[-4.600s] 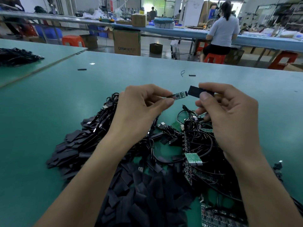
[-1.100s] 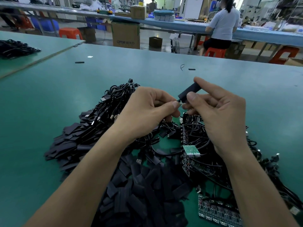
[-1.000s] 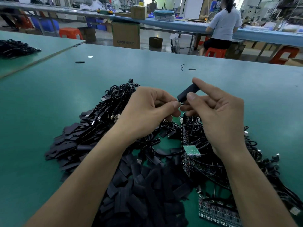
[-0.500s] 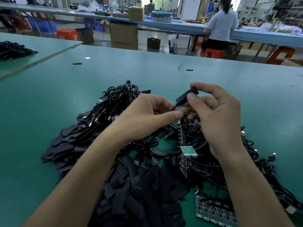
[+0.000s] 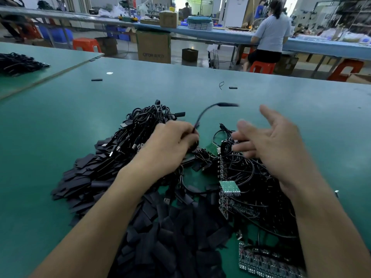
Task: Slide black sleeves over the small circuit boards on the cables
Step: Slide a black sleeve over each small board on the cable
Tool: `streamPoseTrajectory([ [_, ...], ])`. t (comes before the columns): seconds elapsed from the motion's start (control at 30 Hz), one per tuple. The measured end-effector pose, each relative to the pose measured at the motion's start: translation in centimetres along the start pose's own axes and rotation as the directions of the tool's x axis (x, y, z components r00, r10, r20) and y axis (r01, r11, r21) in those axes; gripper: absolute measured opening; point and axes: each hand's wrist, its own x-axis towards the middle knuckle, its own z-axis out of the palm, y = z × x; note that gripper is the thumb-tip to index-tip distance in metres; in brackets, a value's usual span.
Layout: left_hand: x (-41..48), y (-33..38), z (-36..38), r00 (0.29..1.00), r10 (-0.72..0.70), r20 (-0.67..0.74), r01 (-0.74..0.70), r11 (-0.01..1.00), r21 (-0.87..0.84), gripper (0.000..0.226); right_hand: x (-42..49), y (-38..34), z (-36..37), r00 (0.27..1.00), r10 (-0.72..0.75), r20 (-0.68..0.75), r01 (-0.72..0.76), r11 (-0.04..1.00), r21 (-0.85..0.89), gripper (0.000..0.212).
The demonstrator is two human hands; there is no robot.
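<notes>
Left hand [image 5: 172,141] pinches the sleeved cable [image 5: 202,115] arcing toward the desk's [image 5: 60,127] far edge (likely finished, for setting aside); right hand [image 5: 271,143] spread empty.

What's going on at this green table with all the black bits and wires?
A person is fitting black sleeves over small circuit boards on cables. The left hand grips one cable, whose blurred far end looks sleeved and arcs up above the table. The right hand is open and holds nothing. A pile of loose sleeves lies near the person; bare green boards sit among tangled cables to the right.
</notes>
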Motion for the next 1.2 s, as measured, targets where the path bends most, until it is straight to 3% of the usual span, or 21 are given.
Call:
streamPoseTrajectory([
  [0.07, 0.4, 0.1, -0.3, 0.983, -0.014, -0.182, 0.008, 0.999, -0.036, 0.012, -0.4, -0.3, -0.5, 0.982, 0.005, 0.191, 0.036, 0.977, -0.209, 0.068],
  [0.17, 2.1, -0.4, -1.3, 0.929, -0.016, -0.370, 0.035, 0.998, 0.045, 0.018, -1.0, -1.1, -0.9, 0.877, 0.093, 0.471, 0.121, 0.907, -0.404, 0.050],
  [0.23, 3.7, -1.3, -2.1, 0.902, -0.015, -0.432, 0.090, 0.984, 0.153, 0.023, -1.4, -1.4, -0.7, 0.813, 0.175, 0.555, 0.156, 0.853, -0.499, 0.057],
  [0.33, 5.3, -2.7, -2.5, 0.905, -0.053, -0.422, 0.188, 0.940, 0.285, 0.028, -1.6, -1.5, -0.2, 0.790, 0.230, 0.568, 0.188, 0.791, -0.582, 0.063],
  [0.5, 5.6, -4.2, -1.7, 0.920, -0.113, -0.374, 0.264, 0.886, 0.381, 0.034, -1.2, -1.2, -0.1, 0.806, 0.190, 0.561, 0.173, 0.830, -0.530, 0.041],
  [0.6, 5.1, -3.8, -1.6, 0.892, -0.022, -0.451, 0.240, 0.868, 0.433, 0.033, -0.9, -0.8, -0.5, 0.850, 0.089, 0.519, 0.174, 0.882, -0.437, 0.026],
  [0.67, 4.3, -2.9, -1.2, 0.873, 0.084, -0.480, 0.150, 0.891, 0.429, 0.023, -0.6, -0.5, -0.5, 0.896, -0.013, 0.443, 0.205, 0.899, -0.387, 0.015],
  [0.73, 3.4, -1.6, -1.1, 0.909, 0.053, -0.412, 0.024, 0.983, 0.180, 0.013, -0.3, -0.3, -0.3, 0.940, -0.129, 0.316, 0.241, 0.907, -0.345, 0.014],
  [0.77, 2.8, -1.0, -1.0, 0.956, 0.008, -0.294, -0.020, 0.999, -0.036, 0.011, -0.2, -0.2, -0.2, 0.953, -0.181, 0.242, 0.252, 0.919, -0.302, 0.015],
  [0.83, 1.5, 0.3, -0.9, 0.999, 0.046, 0.011, -0.039, 0.931, -0.363, 0.015, 0.0, -0.3, 0.1, 0.965, -0.241, 0.108, 0.255, 0.954, -0.157, 0.017],
  [0.9, 0.4, 1.0, -0.3, 0.979, 0.147, 0.138, -0.066, 0.881, -0.468, 0.022, 0.0, -0.3, 0.4, 0.971, -0.235, 0.051, 0.236, 0.972, -0.018, 0.026],
  [1.03, -0.4, 1.5, 0.6, 0.967, 0.217, 0.132, -0.096, 0.791, -0.604, 0.028, -0.1, -0.5, 0.7, 0.975, -0.215, 0.058, 0.203, 0.966, 0.157, 0.043],
  [1.2, -0.5, 1.2, -0.1, 0.971, 0.209, 0.114, -0.080, 0.737, -0.671, 0.018, 0.1, -0.5, 1.0, 0.966, -0.246, 0.079, 0.211, 0.926, 0.314, 0.019],
])
